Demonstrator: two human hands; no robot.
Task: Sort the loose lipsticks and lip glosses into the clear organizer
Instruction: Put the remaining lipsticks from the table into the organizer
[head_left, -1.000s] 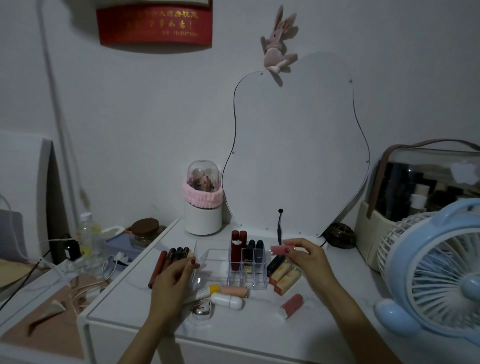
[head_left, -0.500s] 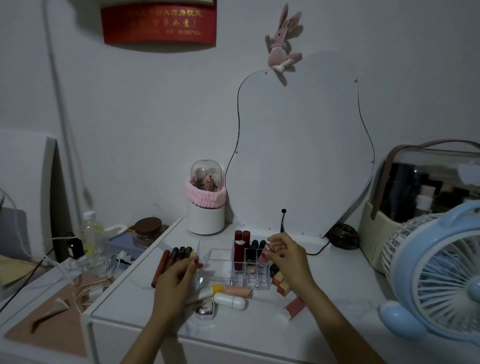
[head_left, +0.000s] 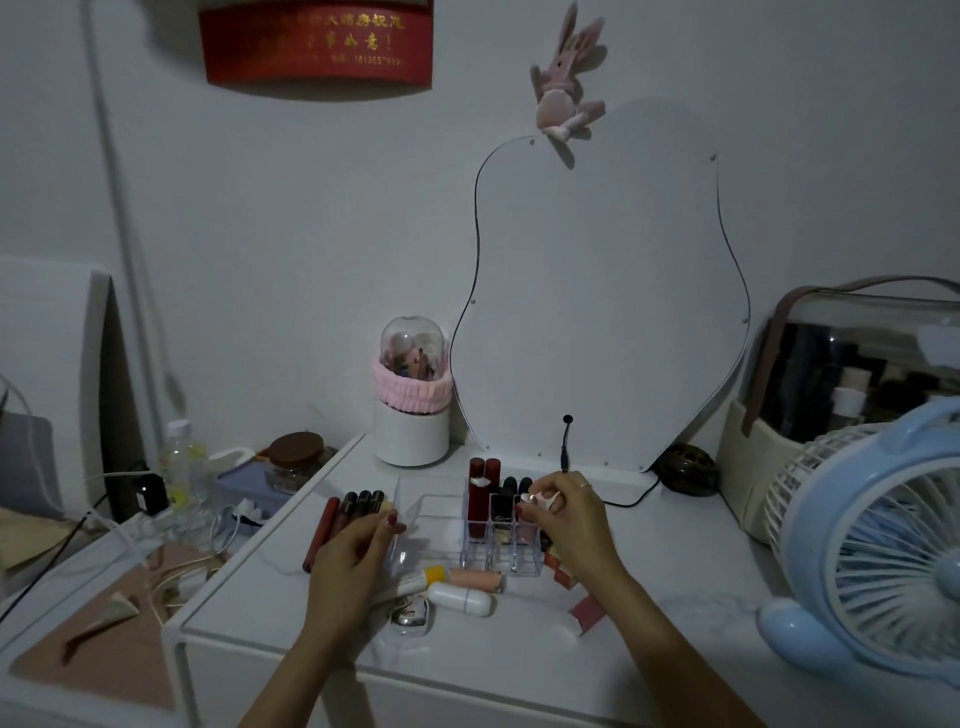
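The clear organizer (head_left: 441, 525) stands mid-table with dark red and black lipsticks (head_left: 480, 499) upright in its right-hand slots. My right hand (head_left: 569, 519) is over those slots, fingers pinched on a pink lipstick (head_left: 535, 501) whose lower end sits in a slot. My left hand (head_left: 353, 551) rests against the organizer's left wall, fingers curled on its edge. Several lip glosses (head_left: 353, 506) lie in a row to the left. Loose tubes, a peach one (head_left: 475, 579) and a white one (head_left: 460, 597), lie in front. More lipsticks (head_left: 563, 571) lie partly hidden under my right wrist.
A blue fan (head_left: 878, 540) fills the right side. A white brush holder (head_left: 413, 410) and a curvy mirror (head_left: 602, 291) stand at the back, a cable (head_left: 623, 501) trails behind the organizer. A cosmetics case (head_left: 857, 374) sits far right. Bottle, jar and cords crowd the lower left shelf.
My right hand carried the pink lipstick from beside the organizer to above its right slots and lowered it in. My left hand stayed at the organizer's left wall.
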